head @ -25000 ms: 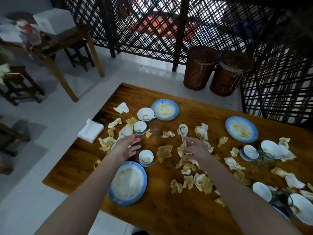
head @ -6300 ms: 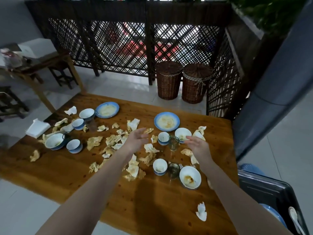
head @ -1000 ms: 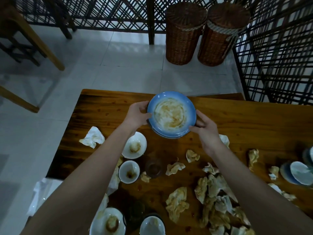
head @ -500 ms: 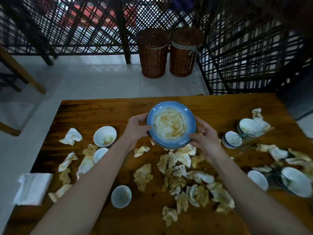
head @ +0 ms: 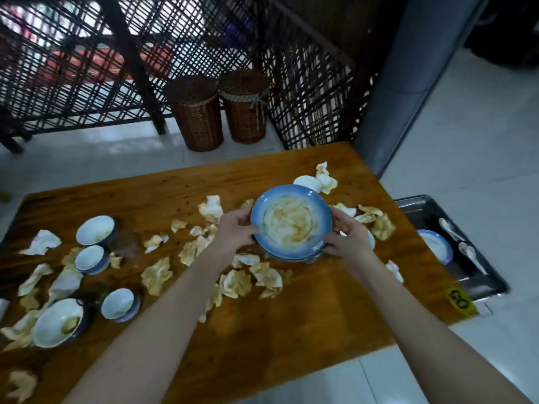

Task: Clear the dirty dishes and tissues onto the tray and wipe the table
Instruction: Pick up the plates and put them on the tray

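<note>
Blue-rimmed stack of dirty plates point(head: 291, 223) is held above the tabletop point(head: 291, 330), with the left hand point(head: 236, 228) and right hand point(head: 348, 239) curled round opposite rims. Risk: the greasy plates may slide apart if the stack tilts on the way to the tray point(head: 408, 203) at right. Crumpled tissues point(head: 236, 282) lie beneath. A soiled plate point(head: 436, 246) and spoons point(head: 449, 228) in the tray limit landing room. Bowls point(head: 94, 230) wait at left.

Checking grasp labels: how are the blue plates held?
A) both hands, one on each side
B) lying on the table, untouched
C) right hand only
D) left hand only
A: the left hand and the right hand each grip an opposite rim of the plates.
</note>
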Motion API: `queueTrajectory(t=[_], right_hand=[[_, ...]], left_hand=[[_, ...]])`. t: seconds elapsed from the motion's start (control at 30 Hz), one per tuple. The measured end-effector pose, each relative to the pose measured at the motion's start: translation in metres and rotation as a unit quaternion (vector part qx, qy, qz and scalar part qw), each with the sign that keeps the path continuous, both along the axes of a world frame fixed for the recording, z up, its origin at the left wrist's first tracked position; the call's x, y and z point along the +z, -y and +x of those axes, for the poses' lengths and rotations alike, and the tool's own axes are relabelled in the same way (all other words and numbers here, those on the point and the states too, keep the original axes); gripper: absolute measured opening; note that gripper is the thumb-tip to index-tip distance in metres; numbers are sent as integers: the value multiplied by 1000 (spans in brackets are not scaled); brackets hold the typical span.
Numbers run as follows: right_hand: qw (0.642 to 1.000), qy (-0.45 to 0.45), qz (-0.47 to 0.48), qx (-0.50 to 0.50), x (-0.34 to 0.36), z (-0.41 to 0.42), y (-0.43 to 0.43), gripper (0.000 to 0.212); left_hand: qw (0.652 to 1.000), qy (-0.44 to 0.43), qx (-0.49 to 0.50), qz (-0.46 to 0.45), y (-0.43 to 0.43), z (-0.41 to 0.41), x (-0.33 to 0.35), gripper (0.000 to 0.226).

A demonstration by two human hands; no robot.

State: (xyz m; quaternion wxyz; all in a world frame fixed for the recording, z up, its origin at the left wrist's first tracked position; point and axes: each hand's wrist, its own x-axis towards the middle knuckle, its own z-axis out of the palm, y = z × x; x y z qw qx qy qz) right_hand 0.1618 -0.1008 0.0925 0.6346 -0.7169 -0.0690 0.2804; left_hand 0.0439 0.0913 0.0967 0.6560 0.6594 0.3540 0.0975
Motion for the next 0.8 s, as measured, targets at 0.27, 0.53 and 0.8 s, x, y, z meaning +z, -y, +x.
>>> queueTrajectory(t=[0.27,0.53,0.8], right_hand=[[998,3,-4,-69,19,38,134,61],[989,-14,-16,-145,5,95,224,61],[982,-19,-32,-185,-14,171,278,64]], left_hand=[[995,-13,-84,42,117,76,3,33],[989,-22,-147,22,200,165,1,40],[981,-43,-188,-8,247,264,-26,47]])
